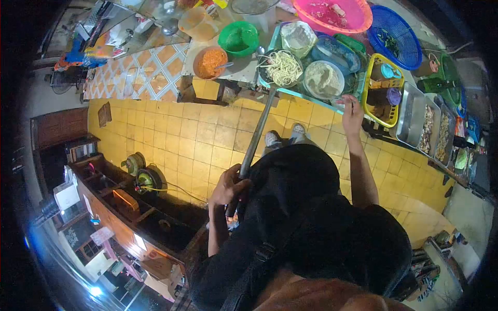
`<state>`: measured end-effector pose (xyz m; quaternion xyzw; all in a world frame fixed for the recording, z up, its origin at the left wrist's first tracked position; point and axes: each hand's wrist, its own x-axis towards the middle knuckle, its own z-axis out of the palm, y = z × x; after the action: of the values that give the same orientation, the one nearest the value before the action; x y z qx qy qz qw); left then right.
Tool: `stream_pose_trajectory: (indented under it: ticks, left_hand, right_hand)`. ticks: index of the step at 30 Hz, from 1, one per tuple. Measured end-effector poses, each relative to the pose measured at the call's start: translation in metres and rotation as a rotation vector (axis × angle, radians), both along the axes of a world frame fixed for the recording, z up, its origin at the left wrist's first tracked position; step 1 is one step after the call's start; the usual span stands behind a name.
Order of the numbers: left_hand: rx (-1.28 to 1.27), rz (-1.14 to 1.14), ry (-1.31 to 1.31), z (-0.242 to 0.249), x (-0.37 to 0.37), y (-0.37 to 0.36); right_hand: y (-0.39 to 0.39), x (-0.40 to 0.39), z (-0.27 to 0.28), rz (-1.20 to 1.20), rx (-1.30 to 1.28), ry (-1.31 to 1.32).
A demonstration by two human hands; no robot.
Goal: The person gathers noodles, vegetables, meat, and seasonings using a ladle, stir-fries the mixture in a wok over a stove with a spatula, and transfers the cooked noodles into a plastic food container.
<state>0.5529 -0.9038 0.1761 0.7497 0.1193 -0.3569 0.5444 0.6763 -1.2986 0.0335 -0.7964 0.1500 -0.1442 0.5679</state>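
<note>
My left hand (227, 187) is closed near the lower end of a long dark pole (259, 128), which slants up toward the table edge. At the table's front edge, my right hand (352, 115) has its fingers pinched together by the rim of a bowl of pale grey powder or paste (323, 80). What those fingers hold is too small to make out. Left of that bowl is a dark bowl of pale strips (282, 68). Behind it stand a white tub (298, 39) and a blue container (336, 53).
A yellow basket (371, 98) and metal trays (411, 111) line the right side. Further back are a pink basin (358, 23) and a blue basket (392, 20). An orange-filled bowl (210, 61) and a green bowl (238, 39) stand left. Gas cylinders (149, 179) rest on the yellow-tiled floor (176, 132).
</note>
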Motion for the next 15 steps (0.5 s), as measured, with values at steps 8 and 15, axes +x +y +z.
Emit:
stream_pose_trajectory:
  ticks: [8,15]
  left_hand:
    - [-0.011,-0.014,-0.003,0.008,-0.002,0.0]
    - [-0.124,0.06,0.026,-0.006,-0.017,0.001]
  right_hand:
    - [-0.007,0.01,0.026,-0.023,0.096,-0.091]
    - [0.011,0.037,0.068,-0.024,-0.577,-0.302]
